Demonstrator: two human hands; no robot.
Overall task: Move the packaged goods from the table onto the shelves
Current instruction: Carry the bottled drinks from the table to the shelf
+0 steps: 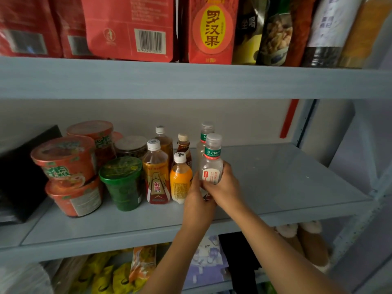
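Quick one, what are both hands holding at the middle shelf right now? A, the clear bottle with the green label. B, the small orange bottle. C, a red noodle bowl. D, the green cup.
A: the left hand and right hand both grip the clear bottle, which sits just right of the small orange bottle.

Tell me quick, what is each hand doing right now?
Left hand: holds the lower part of the clear green-labelled bottle.
Right hand: grips the same bottle around its middle.
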